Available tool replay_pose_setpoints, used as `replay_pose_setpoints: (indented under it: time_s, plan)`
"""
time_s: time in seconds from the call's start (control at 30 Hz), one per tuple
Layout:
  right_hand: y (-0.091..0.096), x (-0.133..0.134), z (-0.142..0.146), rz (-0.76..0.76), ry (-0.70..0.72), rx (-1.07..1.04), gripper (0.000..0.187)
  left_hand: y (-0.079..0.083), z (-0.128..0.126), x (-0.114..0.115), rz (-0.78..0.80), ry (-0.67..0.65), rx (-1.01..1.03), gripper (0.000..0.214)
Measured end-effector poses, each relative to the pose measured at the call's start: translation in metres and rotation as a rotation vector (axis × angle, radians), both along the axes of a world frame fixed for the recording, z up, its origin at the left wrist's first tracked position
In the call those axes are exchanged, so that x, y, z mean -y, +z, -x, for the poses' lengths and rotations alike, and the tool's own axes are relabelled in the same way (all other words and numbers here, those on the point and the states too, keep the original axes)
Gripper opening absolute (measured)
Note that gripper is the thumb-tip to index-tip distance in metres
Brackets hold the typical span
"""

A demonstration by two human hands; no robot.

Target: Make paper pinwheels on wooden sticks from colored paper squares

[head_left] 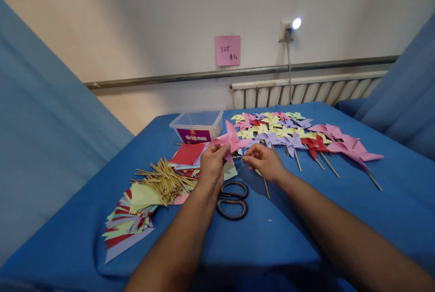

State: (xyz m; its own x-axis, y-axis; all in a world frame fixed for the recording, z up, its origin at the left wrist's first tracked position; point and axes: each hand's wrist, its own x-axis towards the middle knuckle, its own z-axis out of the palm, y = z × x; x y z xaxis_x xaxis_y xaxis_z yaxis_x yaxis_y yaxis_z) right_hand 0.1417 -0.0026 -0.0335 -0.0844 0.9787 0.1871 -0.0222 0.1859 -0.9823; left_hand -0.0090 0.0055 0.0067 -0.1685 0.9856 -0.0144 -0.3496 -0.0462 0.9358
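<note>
My left hand point(212, 165) is closed on a pink paper pinwheel point(231, 140), held up over the blue table point(272, 233). My right hand point(263, 160) is pinched close to the pinwheel's lower right side; a thin wooden stick point(266, 187) runs down from under it, and I cannot tell whether the fingers grip it. Black-handled scissors point(233, 199) lie on the cloth just below both hands.
A heap of wooden sticks point(166, 181) and fanned coloured paper sheets point(131, 219) lie at left. A clear plastic box point(197, 125) stands behind. Several finished pinwheels point(288, 133) cover the right back. A radiator point(306, 90) and a pink note point(227, 50) are on the wall.
</note>
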Motion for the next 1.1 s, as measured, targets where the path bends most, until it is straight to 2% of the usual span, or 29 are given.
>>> replay_pose_setpoints:
  time_s: [0.13,0.33,0.5,0.63,0.77,0.9,1.1]
  plan:
    - [0.007,0.004,0.001,0.021,-0.017,-0.063,0.032,-0.001,-0.002,0.001,0.003,-0.004,-0.005,0.023]
    - [0.003,0.003,0.002,0.039,0.03,-0.137,0.027,0.002,-0.005,0.004,0.019,-0.019,-0.01,0.023]
    - [0.01,0.006,0.0,-0.033,0.021,-0.127,0.019,-0.001,-0.002,0.001,-0.041,0.053,-0.261,0.02]
    - [0.024,0.015,-0.003,-0.177,-0.044,-0.043,0.011,-0.004,-0.002,0.001,-0.115,0.096,-0.525,0.022]
    - [0.032,0.021,-0.009,-0.304,-0.125,0.114,0.004,-0.006,-0.004,0.003,-0.183,0.075,-0.666,0.02]
    - [0.031,0.02,-0.014,-0.397,-0.179,0.209,0.005,-0.008,-0.006,0.004,-0.177,0.06,-0.709,0.022]
    - [0.017,0.014,-0.008,-0.357,-0.129,0.271,0.008,-0.01,-0.01,0.007,-0.145,-0.024,-0.656,0.018]
